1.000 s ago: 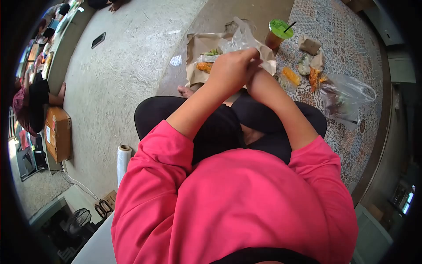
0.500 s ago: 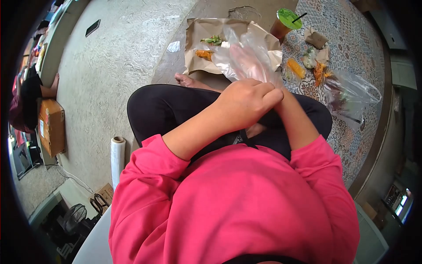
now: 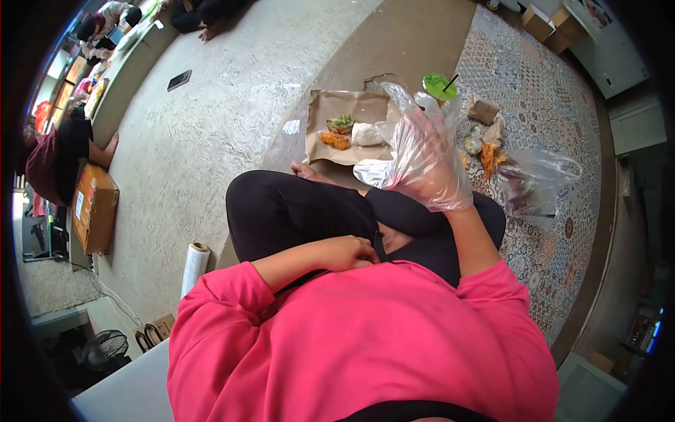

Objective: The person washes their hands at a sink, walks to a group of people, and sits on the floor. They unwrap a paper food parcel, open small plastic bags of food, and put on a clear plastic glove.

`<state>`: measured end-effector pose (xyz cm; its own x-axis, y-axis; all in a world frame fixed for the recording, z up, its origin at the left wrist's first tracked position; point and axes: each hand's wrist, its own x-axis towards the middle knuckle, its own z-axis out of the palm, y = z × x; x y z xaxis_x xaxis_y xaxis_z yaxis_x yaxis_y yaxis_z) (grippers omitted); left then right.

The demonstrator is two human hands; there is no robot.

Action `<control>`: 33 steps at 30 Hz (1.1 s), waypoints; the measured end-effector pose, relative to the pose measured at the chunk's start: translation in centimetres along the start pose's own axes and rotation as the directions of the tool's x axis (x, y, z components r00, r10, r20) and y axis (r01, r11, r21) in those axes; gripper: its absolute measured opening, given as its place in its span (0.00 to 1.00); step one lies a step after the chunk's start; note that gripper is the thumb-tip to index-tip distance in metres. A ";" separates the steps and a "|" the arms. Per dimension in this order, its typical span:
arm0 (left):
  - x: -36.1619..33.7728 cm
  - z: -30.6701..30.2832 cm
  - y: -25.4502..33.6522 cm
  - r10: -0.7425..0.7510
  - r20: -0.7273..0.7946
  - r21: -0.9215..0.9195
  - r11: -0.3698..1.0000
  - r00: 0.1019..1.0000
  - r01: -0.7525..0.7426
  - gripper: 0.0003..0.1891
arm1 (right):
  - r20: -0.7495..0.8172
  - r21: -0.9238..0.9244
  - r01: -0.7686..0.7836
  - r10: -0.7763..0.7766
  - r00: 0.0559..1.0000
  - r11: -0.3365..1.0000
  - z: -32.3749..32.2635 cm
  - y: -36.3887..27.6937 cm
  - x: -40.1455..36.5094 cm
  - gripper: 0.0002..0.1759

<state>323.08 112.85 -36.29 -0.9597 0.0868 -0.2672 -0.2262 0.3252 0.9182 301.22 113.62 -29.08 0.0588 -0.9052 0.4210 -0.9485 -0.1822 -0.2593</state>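
My right hand (image 3: 430,172) is inside a thin clear plastic bag (image 3: 402,156), worn like a glove, with its fingers stretched upward. It is just right of a sheet of brown paper (image 3: 330,105). On that paper lie a mound of white rice (image 3: 367,134), an orange-brown piece of food (image 3: 334,141) and some leafy greens (image 3: 341,124). Behind the raised fingers stands a drink cup with a green lid (image 3: 439,86) and a black straw. My left hand (image 3: 344,253) rests in my lap by the shirt hem, fingers curled; whether it holds anything is hidden.
Small wrapped packets (image 3: 484,110) and a clear plastic bag (image 3: 534,183) with dark contents lie on the patterned floor at right. A phone (image 3: 179,80) lies at upper left. A plastic-film roll (image 3: 195,271) and a cardboard box (image 3: 95,209) are at left, with other people seated beyond.
My hands have separated. The left drew back to my lap, while the right, now covered by the plastic bag, lifted forward. The rice on the paper shows more clearly, and the view has tilted up.
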 end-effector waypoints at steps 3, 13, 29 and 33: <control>-0.3 1.1 0.1 -0.205 -0.108 0.129 0.967 0.973 0.218 0.17 | 0.023 -0.066 0.002 -0.001 1.000 0.998 -1.5 -1.0 -0.9 0.54; 1.0 4.5 -0.2 -0.202 -0.239 0.204 0.946 0.950 0.253 0.13 | -0.076 -0.070 0.079 -0.084 0.994 0.994 -4.5 -1.6 -3.1 0.54; 7.5 0.2 -6.4 0.120 -0.526 0.791 0.433 0.842 0.432 0.08 | -0.194 -0.057 0.121 -0.130 0.972 0.991 -6.1 -1.3 -2.4 0.55; 6.3 0.8 -4.7 -0.049 -0.333 0.848 0.422 0.942 0.321 0.17 | -0.178 -0.106 0.043 -0.062 0.982 0.993 -6.0 -0.8 -4.2 0.54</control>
<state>318.26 112.65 -42.57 -0.9482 -0.2474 -0.1993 -0.2626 0.9634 0.0534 299.86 119.83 -25.42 0.0606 -0.8093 0.5843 -0.9727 -0.1792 -0.1472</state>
